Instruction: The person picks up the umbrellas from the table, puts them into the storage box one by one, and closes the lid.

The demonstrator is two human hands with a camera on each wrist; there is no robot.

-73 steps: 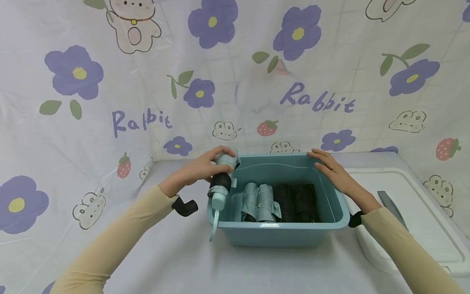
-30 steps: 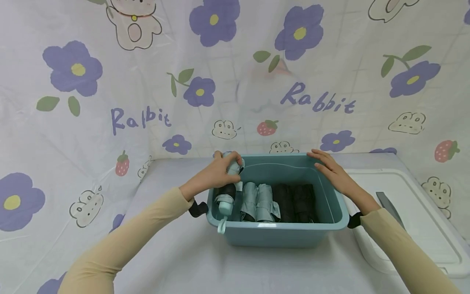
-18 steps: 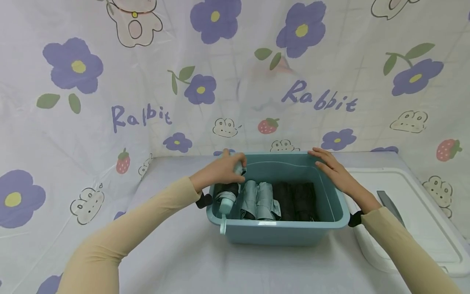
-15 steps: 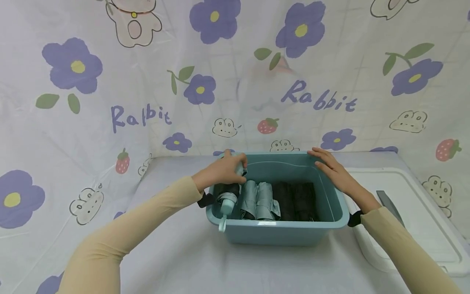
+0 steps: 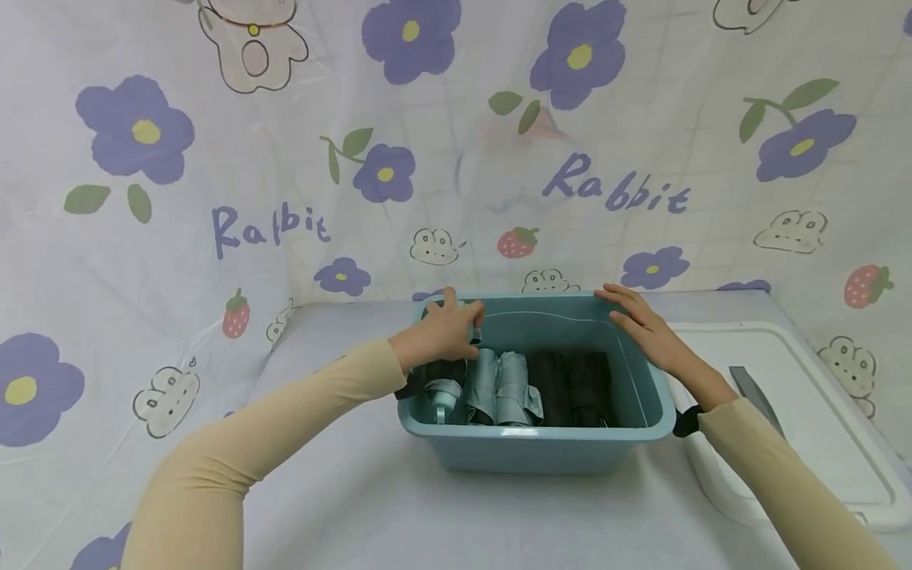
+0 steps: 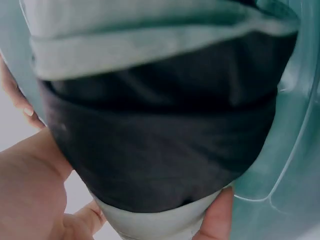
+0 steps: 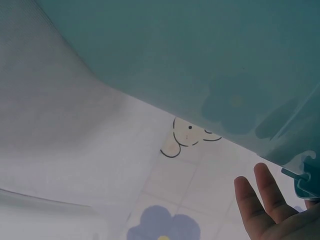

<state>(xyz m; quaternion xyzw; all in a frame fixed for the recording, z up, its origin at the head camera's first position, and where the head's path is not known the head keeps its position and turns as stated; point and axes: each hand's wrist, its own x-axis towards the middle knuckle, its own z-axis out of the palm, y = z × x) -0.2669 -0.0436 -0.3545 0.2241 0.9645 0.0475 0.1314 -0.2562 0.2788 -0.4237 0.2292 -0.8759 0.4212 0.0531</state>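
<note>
The left hand [image 5: 443, 336] grips a folded umbrella [image 5: 443, 380] laid at the bin's [image 5: 541, 455] left end (right hand [image 5: 641, 332] flat, fingers open, on the far-right rim), so releasing it looks next.

Both arms wear long, close-fitting sleeves of pale beige-tan fabric, smooth and plain, without print or seams showing. The left sleeve [image 5: 271, 431] ends at the wrist, as does the right sleeve [image 5: 777, 483]. At each cuff sits a black strap: one by the left wrist [image 5: 408, 386], one by the right wrist [image 5: 685, 422]. The left hand [image 5: 443, 332] and the right hand [image 5: 644, 331] are bare, with short, unpainted nails.
</note>
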